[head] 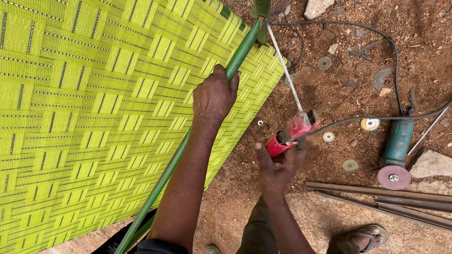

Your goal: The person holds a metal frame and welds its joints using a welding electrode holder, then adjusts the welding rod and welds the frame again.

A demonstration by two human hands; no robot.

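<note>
My left hand point(214, 96) grips a green metal frame tube point(240, 51) along the edge of a woven yellow-green strap panel point(94, 108). My right hand point(278, 167) holds a red welding electrode holder point(289, 134). A thin white welding rod point(285, 66) is clamped in it and points up toward the top corner of the frame, where the tube meets another green bar point(262, 7).
A teal angle grinder point(397, 146) with a reddish disc lies on the dirt at right, its black cable point(376, 33) looping above. Worn grinding discs point(324, 63) are scattered around. Metal bars point(376, 195) lie lower right, a stone point(431, 164) beside them. My sandalled foot point(367, 237) shows below.
</note>
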